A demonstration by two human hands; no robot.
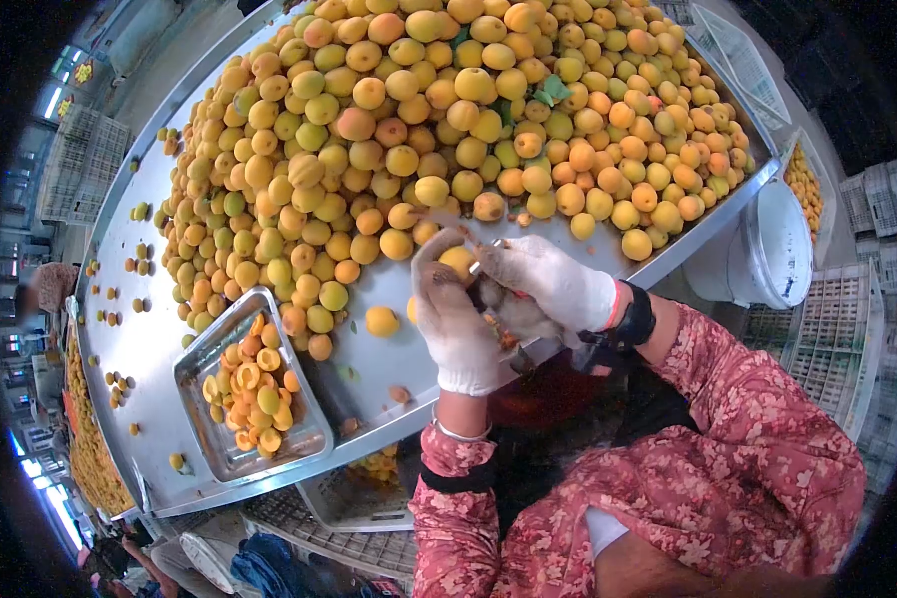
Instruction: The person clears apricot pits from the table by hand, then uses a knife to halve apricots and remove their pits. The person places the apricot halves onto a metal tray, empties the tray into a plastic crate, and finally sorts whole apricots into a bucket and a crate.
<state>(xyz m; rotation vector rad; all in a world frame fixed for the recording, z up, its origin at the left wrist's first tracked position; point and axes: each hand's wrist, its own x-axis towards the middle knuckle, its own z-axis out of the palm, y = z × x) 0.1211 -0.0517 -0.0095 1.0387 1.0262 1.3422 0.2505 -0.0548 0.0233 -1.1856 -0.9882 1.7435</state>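
Observation:
My left hand (455, 334), in a white glove with stained fingertips, is closed around a yellow apricot (457, 261) over the near edge of the metal table. Right beside it my gloved right hand (558, 281) is closed on a small tool with a metal tip (475, 268), which meets the fruit's side; most of the tool is hidden in the fingers. Beyond both hands rises a large heap of whole apricots (399, 130). To the left, a metal tray (199, 419) holds halved apricots (259, 384). A loose apricot (381, 321) lies between tray and left hand.
A white bucket (782, 244) stands off the table's right corner, with plastic crates (837, 339) beside it. Below the near edge sits another crate (344, 503) with fruit in it. Apricot pieces (115, 389) dot the table's left side. Another person (55, 284) is at the far left.

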